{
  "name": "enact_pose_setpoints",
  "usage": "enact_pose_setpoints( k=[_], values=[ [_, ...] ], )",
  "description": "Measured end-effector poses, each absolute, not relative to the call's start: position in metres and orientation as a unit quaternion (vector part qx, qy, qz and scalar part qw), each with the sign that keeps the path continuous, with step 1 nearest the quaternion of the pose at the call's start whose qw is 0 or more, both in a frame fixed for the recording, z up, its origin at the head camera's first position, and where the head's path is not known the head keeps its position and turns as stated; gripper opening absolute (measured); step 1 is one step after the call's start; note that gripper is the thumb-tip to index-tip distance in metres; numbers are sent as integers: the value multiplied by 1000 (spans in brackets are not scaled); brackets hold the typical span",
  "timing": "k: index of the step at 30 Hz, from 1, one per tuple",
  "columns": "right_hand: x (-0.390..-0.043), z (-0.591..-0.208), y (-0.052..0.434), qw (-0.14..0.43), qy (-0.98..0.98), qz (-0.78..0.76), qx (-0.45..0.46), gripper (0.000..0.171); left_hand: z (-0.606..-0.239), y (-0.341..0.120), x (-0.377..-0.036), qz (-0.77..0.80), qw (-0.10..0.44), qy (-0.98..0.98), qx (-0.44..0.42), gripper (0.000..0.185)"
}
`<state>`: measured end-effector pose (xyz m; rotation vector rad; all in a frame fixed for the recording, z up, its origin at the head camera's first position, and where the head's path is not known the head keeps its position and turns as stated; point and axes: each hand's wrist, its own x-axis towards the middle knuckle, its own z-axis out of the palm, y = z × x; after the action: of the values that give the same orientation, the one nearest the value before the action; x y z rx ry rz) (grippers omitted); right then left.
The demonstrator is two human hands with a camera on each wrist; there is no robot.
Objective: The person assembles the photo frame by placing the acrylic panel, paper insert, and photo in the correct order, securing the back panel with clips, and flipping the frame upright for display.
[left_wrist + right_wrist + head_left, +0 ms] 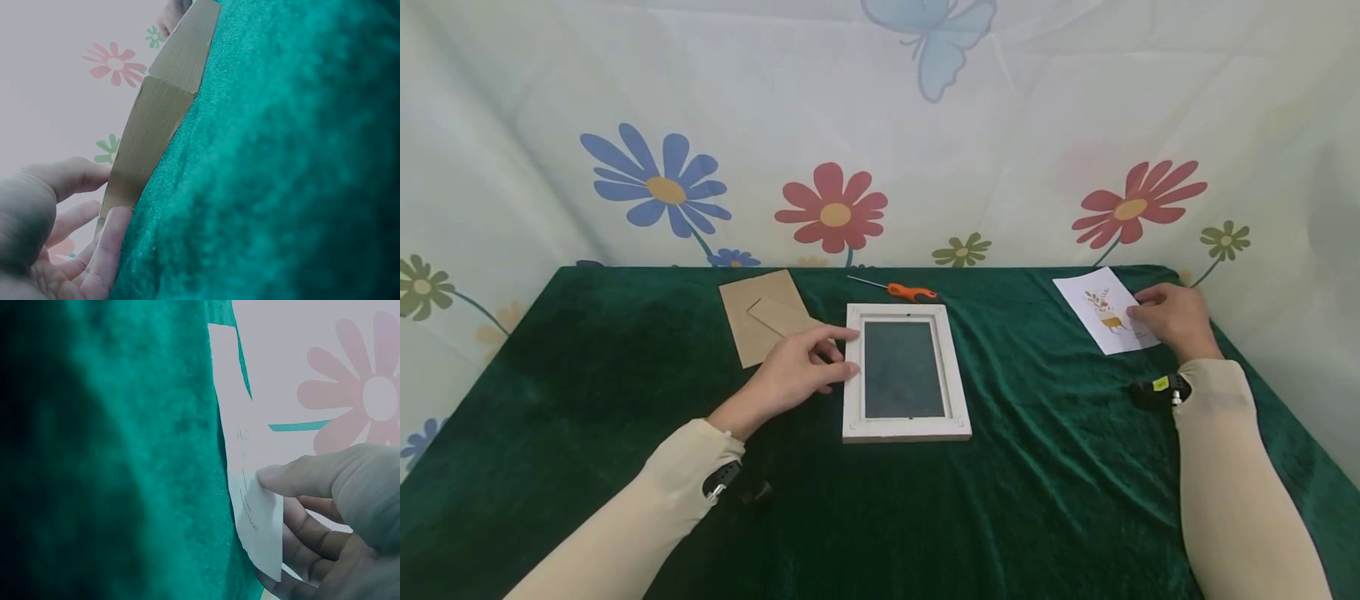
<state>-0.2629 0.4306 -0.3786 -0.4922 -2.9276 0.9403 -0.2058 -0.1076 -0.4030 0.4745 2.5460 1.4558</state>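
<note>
A desk (1045, 467) draped in green velvet stands before a flowered backdrop (850, 125). The left hand (801, 367) lies flat with relaxed fingers against the white frame (904, 429) mid-desk, beside a brown board (760, 312). The right hand (1176, 321) seems to pinch the card (1097, 304) at the far right edge; a screwdriver (898, 290) lies behind the frame.

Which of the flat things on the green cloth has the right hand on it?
The white picture card at the far right; the right hand pinches its edge. The brown backing board lies by the left hand.
</note>
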Motion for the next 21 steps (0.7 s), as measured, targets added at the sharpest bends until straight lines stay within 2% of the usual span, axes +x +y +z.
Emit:
enact_pose_setpoints(
  k=[10, 21],
  values=[
    [-260, -374, 423, 56, -932, 317, -163, 54, -403, -107, -206, 483, 87, 858, 152, 53],
    [-257, -351, 408, 104, -934, 315, -132, 58, -404, -107, -206, 480, 86, 860, 151, 53]
  ],
)
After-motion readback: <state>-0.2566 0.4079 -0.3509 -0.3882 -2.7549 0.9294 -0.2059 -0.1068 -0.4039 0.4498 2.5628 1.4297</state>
